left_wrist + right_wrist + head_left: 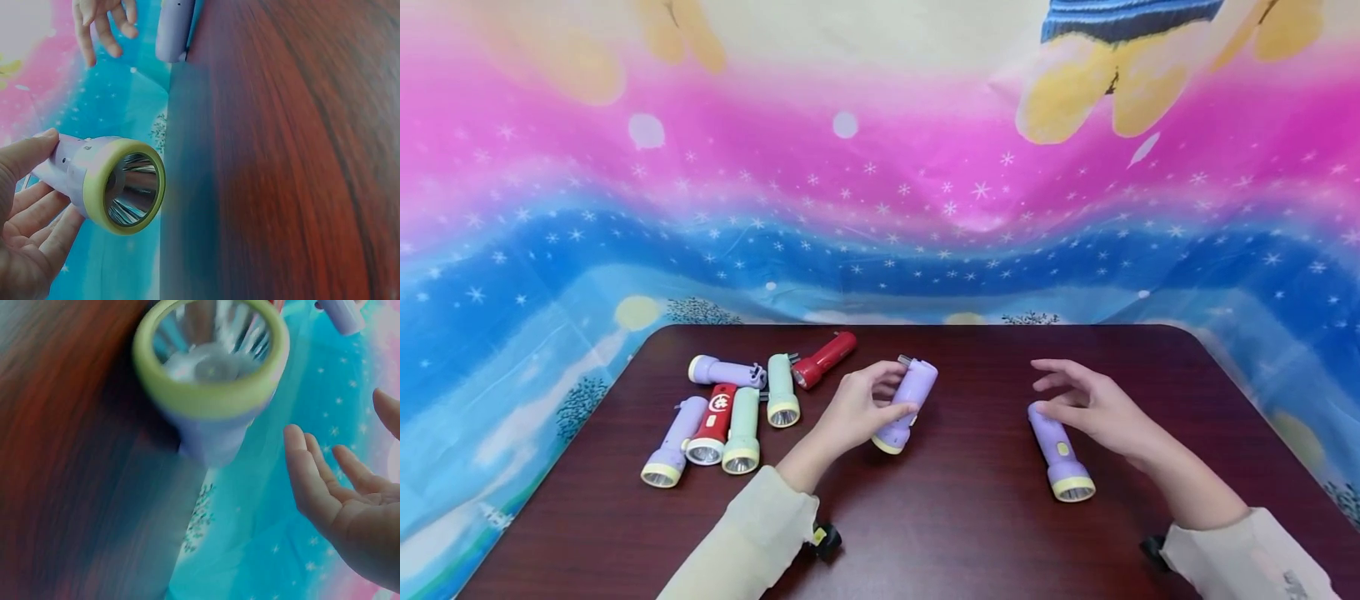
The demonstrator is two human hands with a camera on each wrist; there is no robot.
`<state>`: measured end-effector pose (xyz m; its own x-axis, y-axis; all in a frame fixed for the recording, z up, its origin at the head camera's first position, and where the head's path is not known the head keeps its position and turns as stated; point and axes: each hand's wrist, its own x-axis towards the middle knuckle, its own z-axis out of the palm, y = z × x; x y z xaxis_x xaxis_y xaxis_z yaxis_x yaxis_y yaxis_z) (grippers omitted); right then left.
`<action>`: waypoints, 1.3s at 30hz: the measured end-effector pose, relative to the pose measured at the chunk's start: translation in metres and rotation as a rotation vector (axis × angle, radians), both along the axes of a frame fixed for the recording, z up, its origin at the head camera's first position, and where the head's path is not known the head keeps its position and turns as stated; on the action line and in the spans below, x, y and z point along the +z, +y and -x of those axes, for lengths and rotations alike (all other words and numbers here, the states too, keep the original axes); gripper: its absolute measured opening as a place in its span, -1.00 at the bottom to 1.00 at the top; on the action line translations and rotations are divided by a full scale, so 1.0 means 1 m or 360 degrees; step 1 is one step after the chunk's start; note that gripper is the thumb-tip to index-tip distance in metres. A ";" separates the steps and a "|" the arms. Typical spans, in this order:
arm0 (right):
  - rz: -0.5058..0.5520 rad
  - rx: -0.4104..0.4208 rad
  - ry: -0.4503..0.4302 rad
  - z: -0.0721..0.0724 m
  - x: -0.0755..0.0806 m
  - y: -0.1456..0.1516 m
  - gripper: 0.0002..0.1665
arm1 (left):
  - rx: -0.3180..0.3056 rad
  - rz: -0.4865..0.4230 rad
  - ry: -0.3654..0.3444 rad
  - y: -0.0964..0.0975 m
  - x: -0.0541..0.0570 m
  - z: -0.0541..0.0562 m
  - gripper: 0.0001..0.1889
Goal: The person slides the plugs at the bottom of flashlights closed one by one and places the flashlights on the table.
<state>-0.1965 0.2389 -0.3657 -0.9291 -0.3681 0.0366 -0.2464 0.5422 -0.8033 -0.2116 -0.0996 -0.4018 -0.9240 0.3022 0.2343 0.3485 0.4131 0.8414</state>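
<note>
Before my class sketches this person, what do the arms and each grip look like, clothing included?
The left grip and right grip are bare human hands, no gloves or rings showing. The left sleeve and right sleeve are pale cream. A small black device with a yellowish patch shows at the left wrist, another black piece at the right. No cables are visible.

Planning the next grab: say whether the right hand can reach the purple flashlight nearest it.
Likely yes: the right hand is empty and close to the purple flashlight, with nothing visible between them.
</note>
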 end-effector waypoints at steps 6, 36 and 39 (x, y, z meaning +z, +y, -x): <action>0.0142 0.0109 0.0080 0.003 -0.001 -0.017 -0.26 | -0.0003 -0.0047 -0.0009 0.007 0.004 -0.002 -0.48; 0.0442 0.0372 0.0168 0.012 -0.009 -0.075 -0.21 | 0.0133 -0.0211 -0.0074 0.031 0.012 -0.011 -0.48; 0.0457 0.0384 0.0179 0.011 -0.008 -0.078 -0.20 | 0.0134 -0.0250 -0.0072 0.032 0.013 -0.012 -0.49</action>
<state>-0.2078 0.1611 -0.3736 -0.8015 -0.5351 0.2668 -0.4346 0.2149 -0.8746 -0.1997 -0.0675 -0.3891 -0.9552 0.1861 0.2302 0.2785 0.3015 0.9119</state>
